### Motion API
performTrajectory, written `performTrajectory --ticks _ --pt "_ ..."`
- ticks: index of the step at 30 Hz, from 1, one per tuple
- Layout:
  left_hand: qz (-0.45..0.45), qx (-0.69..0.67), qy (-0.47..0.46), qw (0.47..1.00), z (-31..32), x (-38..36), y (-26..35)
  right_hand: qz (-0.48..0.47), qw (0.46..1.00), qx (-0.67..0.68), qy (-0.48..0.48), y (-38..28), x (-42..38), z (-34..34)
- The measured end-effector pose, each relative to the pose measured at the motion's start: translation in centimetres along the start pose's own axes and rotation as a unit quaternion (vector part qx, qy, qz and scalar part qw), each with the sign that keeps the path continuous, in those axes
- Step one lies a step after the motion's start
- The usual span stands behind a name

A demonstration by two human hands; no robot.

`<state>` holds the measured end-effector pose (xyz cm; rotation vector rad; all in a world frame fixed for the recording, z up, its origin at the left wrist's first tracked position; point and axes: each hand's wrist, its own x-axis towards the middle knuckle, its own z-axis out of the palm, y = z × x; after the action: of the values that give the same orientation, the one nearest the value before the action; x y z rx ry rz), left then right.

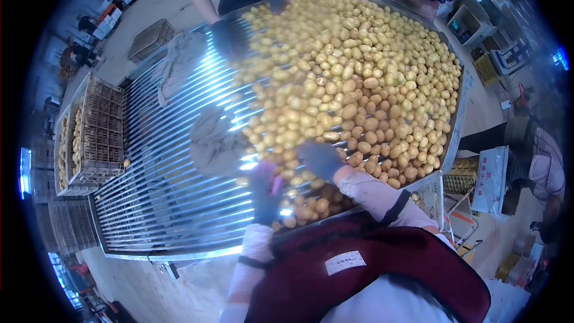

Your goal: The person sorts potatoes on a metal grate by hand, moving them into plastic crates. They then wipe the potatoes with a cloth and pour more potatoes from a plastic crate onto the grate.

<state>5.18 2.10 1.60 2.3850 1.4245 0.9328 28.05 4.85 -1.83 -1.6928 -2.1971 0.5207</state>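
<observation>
A broad heap of yellow potatoes [382, 42] covers the right part of a metal roller table [173, 173]. In front of me, my left hand [262, 194], in a dark glove, is over the rollers at the heap's near left edge. A small pink thing [277, 186] shows along its inner side; blur hides what it is and how the fingers are set. My right hand [321, 160], also gloved, lies over the near potatoes with its fingers stretched out to the left. Browner potatoes [368, 122] sit beyond it and near my apron.
Across the table, a co-worker's gloved hands [230, 39] reach over the rollers and potatoes. Grey cloths [216, 140] lie on the rollers. Plastic crates of potatoes [103, 128] stand at the left end. A metal rim [457, 119] bounds the heap; a white carton [490, 179] is at right.
</observation>
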Motion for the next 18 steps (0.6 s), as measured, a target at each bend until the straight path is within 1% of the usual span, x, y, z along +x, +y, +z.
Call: performTrajectory --ticks 1,4,7,10,11,13,14,15,16,18 --pt "0.001 -0.003 0.009 1.0 -0.6 0.2 0.5 0.029 0.998 -0.033 -0.042 -0.2 0.5 -0.1" --pt "0.045 0.066 0.019 0.997 -3.0 -0.5 -0.3 0.031 0.996 -0.049 -0.069 1.7 0.2 -0.7" --pt "-0.155 0.025 0.022 0.987 -4.5 -3.9 -2.8 -0.032 0.999 0.035 0.004 3.5 -0.8 -0.9" --pt "-0.24 -0.026 -0.01 0.97 -3.7 -8.6 -6.3 0.094 0.98 0.172 -0.022 1.9 -1.9 -2.8" --pt "-0.236 -0.075 -0.022 0.969 -4.2 -8.0 -5.1 0.073 0.984 0.163 -0.015 0.9 -2.2 -3.3" --pt "-0.251 -0.059 -0.051 0.965 -2.3 -8.7 -5.0 0.029 0.989 0.147 -0.002 -1.6 -3.3 -3.3" --pt "-0.258 -0.051 -0.068 0.962 -1.5 -9.0 -4.7 0.007 0.995 0.094 -0.025 -2.2 -3.9 -2.0" --pt "-0.134 -0.013 -0.069 0.988 -2.0 -7.8 -2.7 -0.014 0.998 0.04 -0.046 -2.7 -4.4 -0.3" --pt "-0.113 -0.033 -0.103 0.988 -1.2 -7.5 -2.6 -0.037 0.997 -0.015 -0.065 -2.8 -4.6 0.9" --pt "-0.068 -0.072 -0.165 0.981 1.0 -6.3 -3.2 -0.001 0.995 0.022 -0.099 -2.6 -3.8 0.3"
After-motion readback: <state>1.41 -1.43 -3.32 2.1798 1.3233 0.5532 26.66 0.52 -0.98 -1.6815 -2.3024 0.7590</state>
